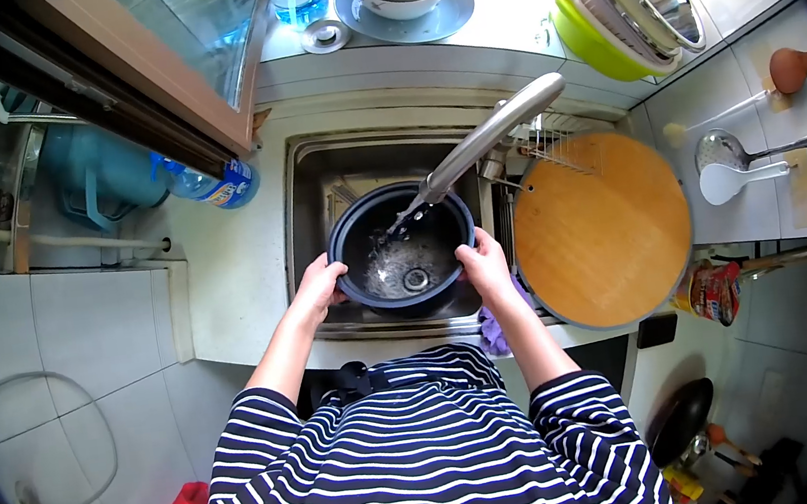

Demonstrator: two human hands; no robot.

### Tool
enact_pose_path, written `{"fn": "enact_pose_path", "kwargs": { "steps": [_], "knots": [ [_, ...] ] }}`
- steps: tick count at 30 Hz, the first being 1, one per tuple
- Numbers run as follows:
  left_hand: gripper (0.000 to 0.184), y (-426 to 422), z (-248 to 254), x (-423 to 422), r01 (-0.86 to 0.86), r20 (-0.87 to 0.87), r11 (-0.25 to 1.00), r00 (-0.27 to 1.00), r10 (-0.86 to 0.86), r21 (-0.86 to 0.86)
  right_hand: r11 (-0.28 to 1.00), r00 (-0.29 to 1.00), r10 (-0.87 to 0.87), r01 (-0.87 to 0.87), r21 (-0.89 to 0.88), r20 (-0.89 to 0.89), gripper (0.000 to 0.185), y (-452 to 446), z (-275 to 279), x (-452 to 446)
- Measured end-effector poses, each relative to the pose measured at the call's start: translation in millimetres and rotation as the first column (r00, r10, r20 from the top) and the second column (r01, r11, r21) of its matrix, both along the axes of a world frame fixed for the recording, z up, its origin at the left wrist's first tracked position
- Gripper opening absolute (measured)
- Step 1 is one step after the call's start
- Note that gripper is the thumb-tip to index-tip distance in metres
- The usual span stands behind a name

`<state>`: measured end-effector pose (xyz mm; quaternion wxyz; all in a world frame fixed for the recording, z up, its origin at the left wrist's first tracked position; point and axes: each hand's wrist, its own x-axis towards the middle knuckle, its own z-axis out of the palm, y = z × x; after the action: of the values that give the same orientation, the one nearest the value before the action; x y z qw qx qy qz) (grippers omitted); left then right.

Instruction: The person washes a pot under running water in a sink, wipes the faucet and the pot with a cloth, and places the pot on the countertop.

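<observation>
Both my hands grip a dark round inner pot [407,299], like that of a rice cooker, by its rim. My left hand [320,285] is closed on the pot's left side, and my right hand [481,261] is closed on its right side. The pot is over the steel sink [304,179]. From the tap [490,139] above, water [405,222] runs into the pot and splashes about inside. Some water covers the pot's bottom, where a small ring shape shows.
A round wooden board [607,227] lies right of the sink, beside a wire rack [567,143]. A purple cloth [494,332] hangs at the front edge. On the left stands a blue bottle [232,185]. Stacked bowls [403,0] and a green basin [590,48] sit on the back ledge.
</observation>
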<state>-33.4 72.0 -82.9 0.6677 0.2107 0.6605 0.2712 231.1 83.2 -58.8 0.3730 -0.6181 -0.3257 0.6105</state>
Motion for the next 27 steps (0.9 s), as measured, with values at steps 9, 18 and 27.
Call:
{"fn": "enact_pose_path", "kwargs": {
  "steps": [9, 18, 27],
  "knots": [
    [0.034, 31, -46, 27, 0.215, -0.186, 0.957, 0.966, -0.179, 0.193, 0.986, 0.968, -0.005, -0.036, 0.162, 0.249, 0.055, -34, 67, 1],
    [0.038, 76, -57, 55, 0.405, -0.12, 0.843, 0.914, -0.388, 0.354, 0.996, 0.989, -0.073, 0.064, 0.067, 0.132, 0.048, -44, 77, 40],
    [0.031, 85, -20, 2, 0.469, -0.413, 0.856, 0.839, -0.354, 0.219, 0.711, 0.378, 0.214, -0.693, 0.121, 0.901, 0.069, -54, 59, -7]
  ]
}}
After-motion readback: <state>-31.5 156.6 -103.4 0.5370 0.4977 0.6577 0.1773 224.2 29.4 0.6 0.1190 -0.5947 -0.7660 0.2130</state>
